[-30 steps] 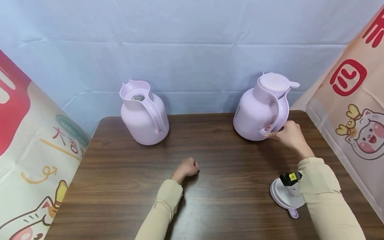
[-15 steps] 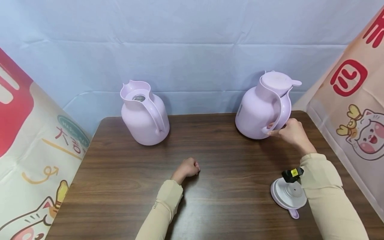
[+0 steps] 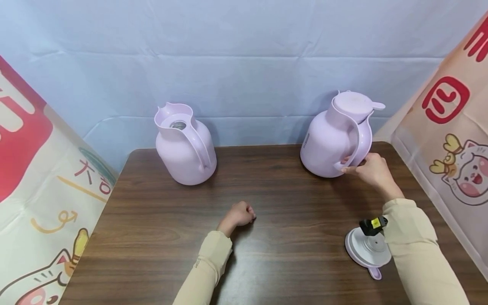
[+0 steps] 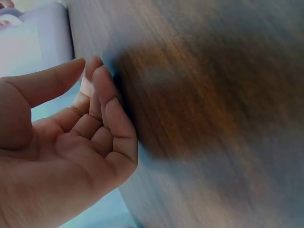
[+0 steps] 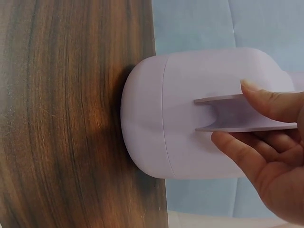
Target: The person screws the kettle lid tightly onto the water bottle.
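At the back right of the table stands a lilac thermos jug (image 3: 324,146) with its lid (image 3: 352,105) seated on top. My right hand (image 3: 375,171) holds the lower part of its handle (image 3: 364,142). In the right wrist view, thumb and fingers pinch that handle (image 5: 237,114) from both sides, and the jug's base is at the tabletop. A second lilac thermos jug (image 3: 184,154) stands at the back left, its mouth uncovered. My left hand (image 3: 239,214) rests on the table near the middle, fingers loosely curled (image 4: 118,123) with nothing in them.
A loose jug stopper lid (image 3: 367,248) lies upside down at the right front, close to my right forearm. The dark wood table (image 3: 286,271) ends at a pale blue cloth backdrop (image 3: 244,84). Printed cloths hang along the left and right sides.
The right jug has shifted slightly to the right and back, with my right hand on its handle. My left hand has stayed put. The head view has turned a little.
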Available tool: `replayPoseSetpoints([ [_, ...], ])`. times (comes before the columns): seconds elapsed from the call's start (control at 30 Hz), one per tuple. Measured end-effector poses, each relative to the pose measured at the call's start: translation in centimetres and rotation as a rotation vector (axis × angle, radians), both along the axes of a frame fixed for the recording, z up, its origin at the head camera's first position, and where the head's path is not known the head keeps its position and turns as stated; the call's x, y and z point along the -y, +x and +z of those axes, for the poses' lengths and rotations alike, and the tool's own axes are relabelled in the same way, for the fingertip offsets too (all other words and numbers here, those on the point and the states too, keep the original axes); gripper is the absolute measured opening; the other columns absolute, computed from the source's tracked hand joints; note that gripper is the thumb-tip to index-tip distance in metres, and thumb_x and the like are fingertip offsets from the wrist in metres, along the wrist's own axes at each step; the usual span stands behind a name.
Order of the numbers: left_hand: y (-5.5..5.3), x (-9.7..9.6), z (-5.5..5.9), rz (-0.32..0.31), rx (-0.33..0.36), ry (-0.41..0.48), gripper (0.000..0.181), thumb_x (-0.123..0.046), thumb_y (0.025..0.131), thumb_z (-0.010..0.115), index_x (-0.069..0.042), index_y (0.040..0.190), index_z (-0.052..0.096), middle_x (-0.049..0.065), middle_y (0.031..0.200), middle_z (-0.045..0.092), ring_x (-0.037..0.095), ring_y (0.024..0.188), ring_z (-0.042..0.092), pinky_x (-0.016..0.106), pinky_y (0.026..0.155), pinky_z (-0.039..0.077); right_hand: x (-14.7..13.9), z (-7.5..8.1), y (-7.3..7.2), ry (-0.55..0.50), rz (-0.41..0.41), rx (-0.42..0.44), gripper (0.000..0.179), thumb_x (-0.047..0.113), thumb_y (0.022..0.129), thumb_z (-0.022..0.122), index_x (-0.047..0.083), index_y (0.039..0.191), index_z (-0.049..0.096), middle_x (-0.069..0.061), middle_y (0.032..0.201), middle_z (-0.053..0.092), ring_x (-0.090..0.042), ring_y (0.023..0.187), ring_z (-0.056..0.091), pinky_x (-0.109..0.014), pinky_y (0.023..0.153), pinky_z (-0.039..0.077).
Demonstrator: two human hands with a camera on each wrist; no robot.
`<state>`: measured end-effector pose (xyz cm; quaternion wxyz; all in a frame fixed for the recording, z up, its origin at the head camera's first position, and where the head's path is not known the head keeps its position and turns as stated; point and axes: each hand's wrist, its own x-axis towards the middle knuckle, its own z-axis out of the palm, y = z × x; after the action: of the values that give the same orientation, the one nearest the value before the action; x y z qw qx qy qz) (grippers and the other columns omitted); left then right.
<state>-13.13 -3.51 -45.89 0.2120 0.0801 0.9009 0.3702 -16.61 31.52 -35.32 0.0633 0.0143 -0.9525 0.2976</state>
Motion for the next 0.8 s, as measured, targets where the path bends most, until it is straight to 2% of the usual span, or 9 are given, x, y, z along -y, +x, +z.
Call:
replayPoseSetpoints([
  [0.2, 0.2, 0.5, 0.0, 0.026, 0.002, 0.059, 0.017, -0.009, 0.083, 0.061, -0.007, 0.067, 0.057, -0.002, 0.063, 0.056, 0.011, 0.058, 0.046, 0.021, 0.054, 0.036, 0.1, -0.1, 0.2, -0.012, -0.009, 0.0, 0.033, 0.019, 0.073, 0.076, -0.003, 0.096, 0.065, -0.024, 0.091, 0.064, -0.037, 0.084, 0.056, -0.04, 0.068, 0.04],
  [0.33, 0.3, 1.3, 0.2, 0.026, -0.018, 0.043, 0.016, -0.009, 0.082, 0.061, -0.007, 0.068, 0.056, -0.003, 0.063, 0.054, 0.01, 0.059, 0.045, 0.021, 0.055, 0.036, 0.3, -0.1, 0.2, -0.019, -0.016, 0.017, 0.033, 0.019, 0.074, 0.075, -0.003, 0.097, 0.065, -0.026, 0.093, 0.063, -0.038, 0.086, 0.056, -0.043, 0.07, 0.04],
  [0.47, 0.4, 2.3, 0.3, 0.065, -0.007, 0.022, 0.014, -0.009, 0.082, 0.059, -0.007, 0.069, 0.055, -0.002, 0.06, 0.053, 0.011, 0.057, 0.045, 0.022, 0.054, 0.036, 0.5, 0.0, 0.3, -0.021, -0.026, 0.027, 0.034, 0.021, 0.075, 0.074, -0.003, 0.096, 0.064, -0.027, 0.093, 0.062, -0.04, 0.086, 0.055, -0.046, 0.071, 0.04],
  [0.6, 0.5, 3.3, 0.2, 0.105, 0.007, -0.004, 0.014, -0.011, 0.083, 0.058, -0.007, 0.07, 0.056, -0.002, 0.06, 0.054, 0.012, 0.057, 0.046, 0.023, 0.055, 0.037, 0.6, 0.0, 0.4, -0.005, -0.036, 0.019, 0.033, 0.022, 0.075, 0.074, -0.003, 0.095, 0.064, -0.026, 0.089, 0.063, -0.037, 0.081, 0.055, -0.043, 0.067, 0.04],
  [0.8, 0.7, 4.6, 0.4, 0.129, -0.027, -0.028, 0.018, -0.015, 0.084, 0.06, -0.008, 0.068, 0.057, -0.002, 0.064, 0.055, 0.014, 0.061, 0.048, 0.026, 0.059, 0.039, 0.7, -0.1, 0.6, -0.004, -0.053, 0.016, 0.033, 0.023, 0.076, 0.073, -0.002, 0.095, 0.065, -0.024, 0.086, 0.063, -0.035, 0.078, 0.054, -0.039, 0.064, 0.039],
])
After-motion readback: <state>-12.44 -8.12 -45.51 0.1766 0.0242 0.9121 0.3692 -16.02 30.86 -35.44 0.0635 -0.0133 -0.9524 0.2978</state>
